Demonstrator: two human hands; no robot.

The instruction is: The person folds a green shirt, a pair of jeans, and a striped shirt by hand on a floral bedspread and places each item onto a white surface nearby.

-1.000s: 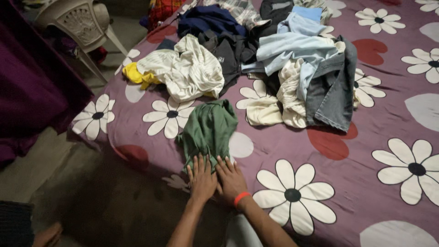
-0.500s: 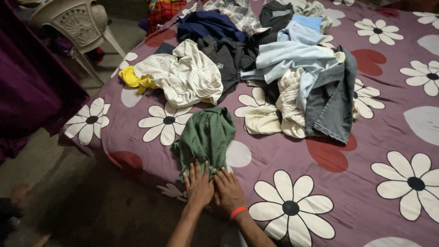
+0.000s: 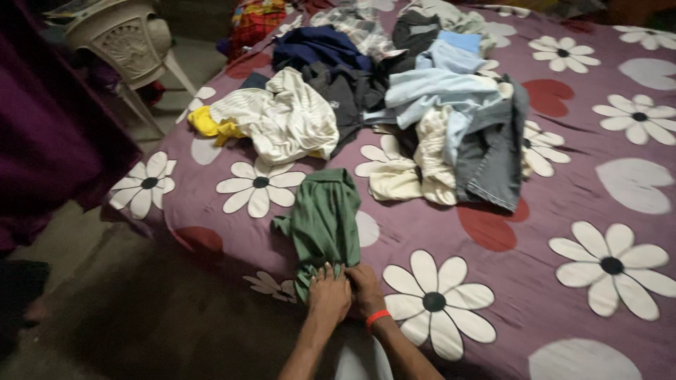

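Head view: a white plastic chair (image 3: 120, 42) stands off the bed's (image 3: 493, 302) far left corner, and a pile of clothes (image 3: 394, 105) covers the bed's far middle. At the near edge, the left hand (image 3: 329, 295) and right hand (image 3: 367, 290), touching side by side, have their fingers curled onto the hem of a crumpled green shirt (image 3: 322, 219), which lies lengthwise toward the pile.

Home bedroom, bed (image 3: 563, 141) filling the view under a purple sheet with white daisies and red hearts, heap of loose clothes (image 3: 394, 105) at 12 o'clock, white plastic chair (image 3: 123, 42) on bare floor at 10 o'clock
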